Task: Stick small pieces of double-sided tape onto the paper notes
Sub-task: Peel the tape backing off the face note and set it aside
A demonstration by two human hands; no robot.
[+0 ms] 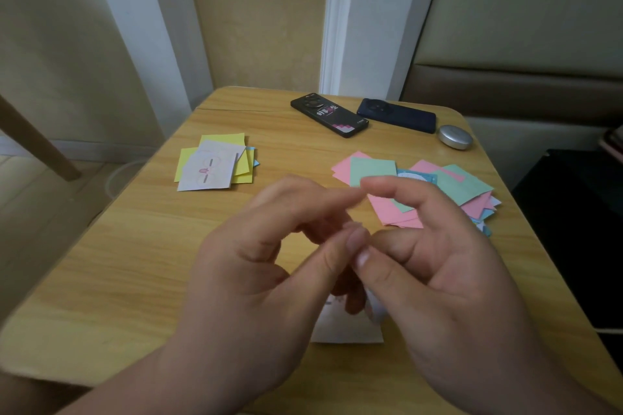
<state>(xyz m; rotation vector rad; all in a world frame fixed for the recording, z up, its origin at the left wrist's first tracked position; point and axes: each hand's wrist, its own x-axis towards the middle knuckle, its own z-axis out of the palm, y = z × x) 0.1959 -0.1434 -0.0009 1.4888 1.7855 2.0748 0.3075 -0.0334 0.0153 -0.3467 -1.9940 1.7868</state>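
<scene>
Pink, mint paper notes [372, 172]; loose heap

Only one view here: a wide-angle cam worn on the person's head, facing forward and tilted down over the table [135, 263]. It sits really close, so the left hand [256, 280] and right hand [438, 286] fill the lower middle. Past the fingertips [362, 258] you see the far table edge and the wall [259, 10].
</scene>
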